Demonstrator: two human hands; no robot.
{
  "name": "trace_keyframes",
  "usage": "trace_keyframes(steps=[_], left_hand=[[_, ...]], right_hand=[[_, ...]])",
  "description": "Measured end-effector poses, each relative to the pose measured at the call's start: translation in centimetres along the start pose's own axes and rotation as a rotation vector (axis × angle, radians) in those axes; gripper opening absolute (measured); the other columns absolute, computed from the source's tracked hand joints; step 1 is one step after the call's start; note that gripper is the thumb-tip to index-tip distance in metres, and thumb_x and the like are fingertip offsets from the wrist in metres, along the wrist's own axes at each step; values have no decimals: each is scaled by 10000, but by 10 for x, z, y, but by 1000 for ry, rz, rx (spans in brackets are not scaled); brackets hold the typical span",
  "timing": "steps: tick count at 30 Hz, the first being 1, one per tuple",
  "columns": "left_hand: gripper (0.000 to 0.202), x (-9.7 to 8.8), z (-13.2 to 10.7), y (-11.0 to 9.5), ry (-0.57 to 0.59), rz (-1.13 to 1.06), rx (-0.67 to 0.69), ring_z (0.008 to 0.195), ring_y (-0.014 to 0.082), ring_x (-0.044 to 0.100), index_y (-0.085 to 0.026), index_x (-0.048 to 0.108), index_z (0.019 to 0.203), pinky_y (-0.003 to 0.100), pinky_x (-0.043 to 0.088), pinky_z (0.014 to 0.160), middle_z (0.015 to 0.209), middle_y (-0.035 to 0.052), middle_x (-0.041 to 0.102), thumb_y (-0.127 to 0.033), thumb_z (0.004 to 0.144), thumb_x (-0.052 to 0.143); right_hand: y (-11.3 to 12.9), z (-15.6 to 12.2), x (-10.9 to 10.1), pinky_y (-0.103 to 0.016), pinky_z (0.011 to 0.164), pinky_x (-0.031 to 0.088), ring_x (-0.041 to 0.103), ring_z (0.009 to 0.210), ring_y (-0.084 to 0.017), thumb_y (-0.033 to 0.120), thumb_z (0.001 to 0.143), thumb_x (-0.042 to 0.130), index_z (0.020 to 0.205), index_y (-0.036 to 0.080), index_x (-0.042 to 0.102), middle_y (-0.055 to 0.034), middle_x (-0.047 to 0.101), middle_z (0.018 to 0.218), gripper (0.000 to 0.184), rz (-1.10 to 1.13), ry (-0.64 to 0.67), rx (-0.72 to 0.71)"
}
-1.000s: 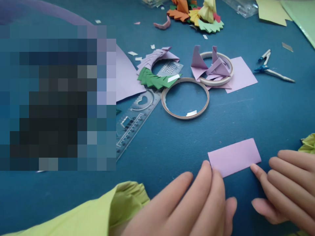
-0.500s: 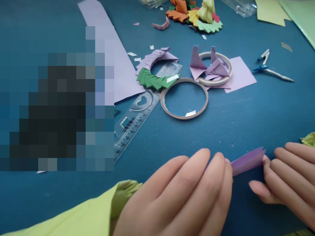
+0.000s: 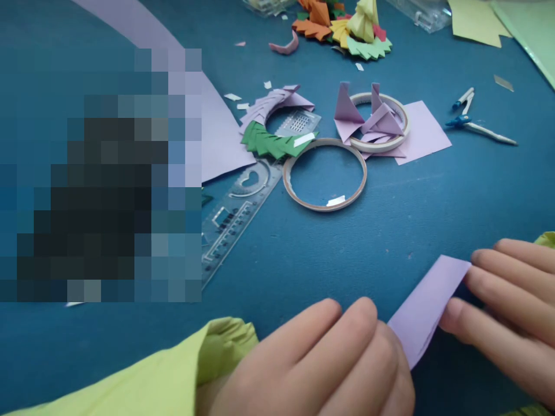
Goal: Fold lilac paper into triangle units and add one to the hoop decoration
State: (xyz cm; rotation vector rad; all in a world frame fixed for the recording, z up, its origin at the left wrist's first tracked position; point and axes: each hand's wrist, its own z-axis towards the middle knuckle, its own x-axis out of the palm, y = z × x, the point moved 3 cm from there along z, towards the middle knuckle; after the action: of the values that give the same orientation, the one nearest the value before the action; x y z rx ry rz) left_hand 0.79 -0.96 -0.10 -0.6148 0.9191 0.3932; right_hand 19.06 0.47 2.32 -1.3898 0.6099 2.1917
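A folded strip of purple paper (image 3: 427, 309) slants between my hands, its wide face turned up. My left hand (image 3: 321, 364) is closed on its lower left end; the back of the hand hides the thumb. At the other end, the thumb and forefinger of my right hand (image 3: 511, 306) hold the paper's right edge and upper corner. Beyond lie a ring of interlocked purple and green folded pieces (image 3: 277, 144) and a thin empty tape ring (image 3: 325, 207). Further right, several folded purple pieces (image 3: 347, 118) sit in and around a tape roll (image 3: 405, 136).
A clear ruler (image 3: 236, 222) lies left of centre, beside a large purple sheet (image 3: 219, 138). A compass (image 3: 466, 120) and a purple square (image 3: 427, 130) lie to the right. Colourful folded-paper figures (image 3: 364, 29) and paper scraps (image 3: 359, 67) are at the back. Pixelation covers the left.
The folded purple paper has turned from edge-on to show its broad face. My right hand has moved in against its edge, and my left hand has dropped lower. The large purple sheet's far end shifted left.
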Motion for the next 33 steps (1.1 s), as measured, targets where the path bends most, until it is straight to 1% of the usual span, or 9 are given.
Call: trace_keyframes(steps=[1,4,8,12,19,20,23,28,33], left_hand=[[159,-2,1,-1,-62,32,52,742,170,637,-234,619,724,288,547,634,711,-19,649,-151,852,575],[211,-7,4,1,-182,81,93,706,172,636,-210,582,692,296,529,586,698,-6,640,-92,854,518],[249,-7,8,7,-142,41,123,640,156,625,-220,553,655,273,490,515,666,-27,630,-133,885,520],[286,-9,13,8,-159,15,172,616,148,620,-208,544,634,274,471,494,647,-27,624,-142,911,519],[190,-10,14,7,-51,20,101,607,161,635,-183,608,743,304,518,562,635,-23,622,-234,924,576],[246,-13,12,6,-142,21,104,616,176,635,-183,602,750,319,515,558,634,-10,618,-289,955,516],[215,-12,9,7,-176,16,51,653,189,648,-185,596,735,326,524,597,654,4,630,-241,931,526],[231,-4,15,10,-88,-137,-38,604,170,629,-187,589,699,299,494,545,623,-2,617,-121,894,484],[268,-3,24,18,121,-519,-310,548,116,563,-205,615,678,229,461,503,596,-28,589,-133,889,467]], right_hand=[[2,-1,1,-352,579,388,544,632,-163,86,842,607,714,196,579,15,593,611,170,21,-39,71],[10,-5,7,-364,631,431,542,688,-154,194,836,639,792,195,591,10,615,737,65,82,-3,-72],[5,-9,6,-371,622,424,517,696,-159,260,795,679,933,211,620,13,604,808,158,94,52,-183],[0,-7,4,-391,604,424,538,711,-187,369,894,595,997,171,638,-19,606,790,227,49,103,-292],[-3,-9,4,-427,657,490,608,931,-259,280,963,414,1303,87,525,-111,643,1060,407,5,202,-362],[-3,-9,3,-431,662,498,611,941,-260,272,968,391,1315,89,519,-117,639,1086,413,-1,219,-373],[-4,-9,1,-424,675,510,606,957,-255,251,974,360,1343,101,503,-124,627,1139,424,-27,253,-383],[-4,-10,1,-425,719,517,578,991,-261,224,968,353,1404,75,428,-124,618,1186,467,-25,268,-376],[-4,-10,3,-436,692,525,603,979,-254,234,971,355,1368,81,474,-132,596,1237,441,-21,227,-374]])
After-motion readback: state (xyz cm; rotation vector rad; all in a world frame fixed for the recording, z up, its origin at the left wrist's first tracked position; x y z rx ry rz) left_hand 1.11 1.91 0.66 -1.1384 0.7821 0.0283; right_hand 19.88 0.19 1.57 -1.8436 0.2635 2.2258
